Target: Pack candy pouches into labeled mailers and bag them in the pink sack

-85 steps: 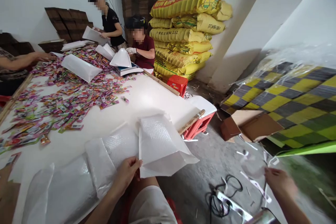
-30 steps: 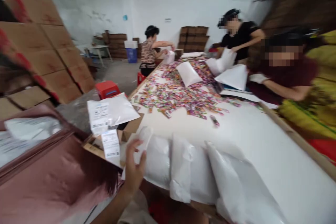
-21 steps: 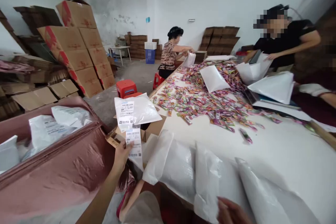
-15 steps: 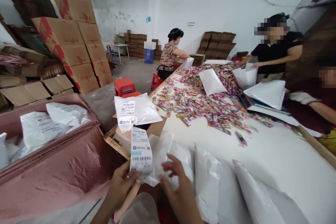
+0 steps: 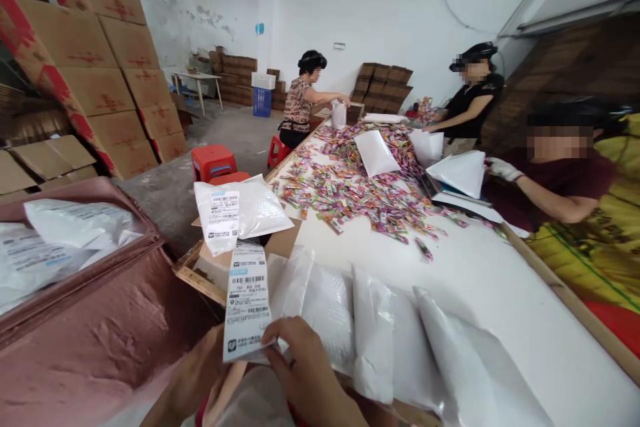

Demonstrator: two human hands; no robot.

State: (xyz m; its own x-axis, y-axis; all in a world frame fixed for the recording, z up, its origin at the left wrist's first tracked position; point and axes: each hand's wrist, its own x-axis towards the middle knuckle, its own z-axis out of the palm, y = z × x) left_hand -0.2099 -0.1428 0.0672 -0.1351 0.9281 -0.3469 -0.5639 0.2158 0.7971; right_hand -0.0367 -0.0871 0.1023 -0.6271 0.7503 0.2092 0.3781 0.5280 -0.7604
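Observation:
A strip of printed shipping labels [image 5: 247,300] runs down from a white mailer bag [image 5: 265,207] that bears a label at the left end of the table. My right hand [image 5: 303,357] pinches the strip's lower right corner between thumb and fingers. At the strip's lower left edge, my left hand [image 5: 203,360] grips it, with its fingertips hidden behind the paper. Just right of the strip, several filled white mailer bags [image 5: 377,333] lean in a row along the near table edge, with no labels showing on them.
A pink fabric-lined bin [image 5: 90,320] at left holds labelled bags. Small colourful packets [image 5: 345,197] are heaped on the white table [image 5: 480,273]. Three co-workers sit or stand around it. Red stools [image 5: 214,161] and stacked cartons [image 5: 120,80] stand beyond.
My right hand has moved from open above the bags to pinching the label strip's corner. More of the strip is drawn down and shows. The view has swung to the right.

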